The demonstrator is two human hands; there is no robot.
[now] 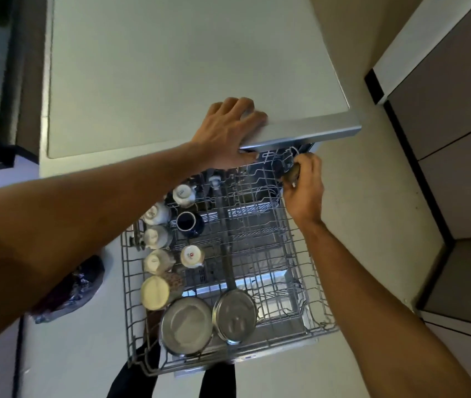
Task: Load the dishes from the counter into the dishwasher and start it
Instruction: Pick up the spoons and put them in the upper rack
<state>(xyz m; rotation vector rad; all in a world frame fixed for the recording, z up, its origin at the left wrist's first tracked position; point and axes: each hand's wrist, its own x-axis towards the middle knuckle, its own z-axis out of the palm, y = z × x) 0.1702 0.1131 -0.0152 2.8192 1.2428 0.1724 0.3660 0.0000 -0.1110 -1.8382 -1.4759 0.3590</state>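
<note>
Viewed from above, the pulled-out upper rack (260,248) of the dishwasher fills the lower centre of the frame, its rear end running under the front edge of the tabletop (188,67). The left hand (228,133) lies at 12 o'clock from the rack, palm down on that edge, its fingers (245,109) spread flat and gripping nothing; it appears to serve as a brace. The right hand (303,188), at about 1 o'clock, has its fingers curled shut around a small dark, rounded item (291,174) at the rack's far right corner; what the item is cannot be told. Already loaded along the 9 o'clock side is a column of inverted cups (156,237), with a dark blue mug (189,224) just beside them, open end up. A steel bowl (186,326) and a long-handled steel strainer (234,317) sit at 6 o'clock, touching rim to rim. The right half of the rack is largely bare wire. No dishes show on the visible tabletop. Judgement: the step in hand is seating this item among the rear tines. To do it well, lower it mouth down, settle it between two tines so it cannot tip, keep it clear of the cabinet lip above, and release only once it rests steady. Sliding in the rack, closing the door and starting the cycle remain.
</note>
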